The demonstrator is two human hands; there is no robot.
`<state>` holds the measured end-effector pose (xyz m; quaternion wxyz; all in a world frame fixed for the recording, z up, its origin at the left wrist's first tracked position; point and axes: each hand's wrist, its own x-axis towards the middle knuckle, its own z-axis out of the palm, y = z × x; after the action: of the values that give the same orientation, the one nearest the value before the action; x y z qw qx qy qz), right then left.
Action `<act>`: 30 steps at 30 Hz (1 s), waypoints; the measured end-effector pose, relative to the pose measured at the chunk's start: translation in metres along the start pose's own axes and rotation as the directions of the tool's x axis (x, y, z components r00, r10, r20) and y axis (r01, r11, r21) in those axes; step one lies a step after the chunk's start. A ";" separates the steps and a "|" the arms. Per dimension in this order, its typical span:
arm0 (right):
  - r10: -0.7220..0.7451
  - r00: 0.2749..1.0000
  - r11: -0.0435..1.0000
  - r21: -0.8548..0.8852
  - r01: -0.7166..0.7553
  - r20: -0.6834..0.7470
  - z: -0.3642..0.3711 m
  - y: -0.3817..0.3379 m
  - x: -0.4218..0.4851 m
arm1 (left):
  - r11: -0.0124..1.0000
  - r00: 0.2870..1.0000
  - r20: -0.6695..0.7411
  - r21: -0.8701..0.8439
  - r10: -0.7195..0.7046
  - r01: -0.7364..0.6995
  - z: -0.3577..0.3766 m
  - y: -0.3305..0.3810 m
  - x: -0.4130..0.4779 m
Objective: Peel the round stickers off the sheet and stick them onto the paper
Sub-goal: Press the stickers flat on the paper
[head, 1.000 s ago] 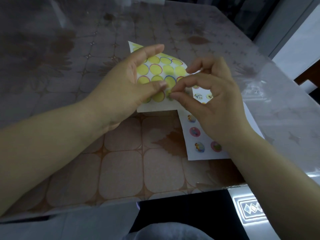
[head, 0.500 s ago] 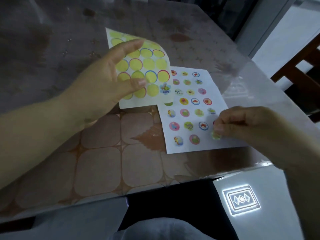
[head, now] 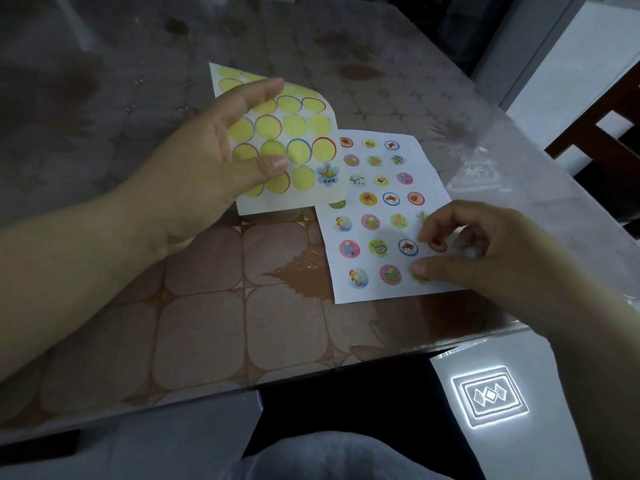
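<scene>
Stickers (head: pixel 370 221) sit in rows on the paper (head: pixel 375 296) on the tabletop (head: pixel 201 323). My right hand (head: pixel 491 251) holds nothing; its thumb presses a green sticker (head: pixel 418 278) down. Pressed crooked, it may wrinkle, I think. My left hand (head: pixel 207 161) pinches the curled sheet (head: pixel 294 126). Tiny words on its flower sticker (head: pixel 327 174) are too blurry to read.

Worn on the head, facing forward and steeply down onto the table (head: pixel 194 306). Close in, with left hand (head: pixel 204 168) and right hand (head: pixel 485 251) filling the middle. Wide-angled, reaching a chair (head: pixel 571 150) at far right.
</scene>
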<state>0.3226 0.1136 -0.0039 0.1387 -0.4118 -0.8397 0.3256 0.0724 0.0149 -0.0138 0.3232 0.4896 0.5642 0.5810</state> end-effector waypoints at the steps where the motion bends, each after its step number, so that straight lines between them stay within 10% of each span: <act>1: -0.001 1.000 1.000 -0.020 0.001 0.000 -0.001 0.001 0.001 | 1.000 1.000 0.002 -0.003 -0.004 0.004 0.000 0.000 0.000; 8: -0.064 0.997 0.986 -0.155 0.059 -0.034 0.002 -0.012 0.007 | 0.999 1.000 0.027 -0.042 -0.006 0.007 0.001 0.000 -0.001; 19: -0.285 0.947 0.867 0.382 0.321 -0.149 0.040 -0.060 0.049 | 1.000 1.000 0.021 -0.028 -0.010 0.011 0.000 0.005 -0.002; 30: -0.319 0.909 0.806 0.427 0.410 -0.269 0.046 -0.053 0.048 | 0.984 0.999 0.034 -0.171 -0.043 0.048 0.002 0.003 -0.001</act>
<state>0.2380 0.1071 -0.0043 0.3725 -0.2237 -0.7810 0.4487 0.0751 0.0143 -0.0109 0.3857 0.4557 0.5182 0.6124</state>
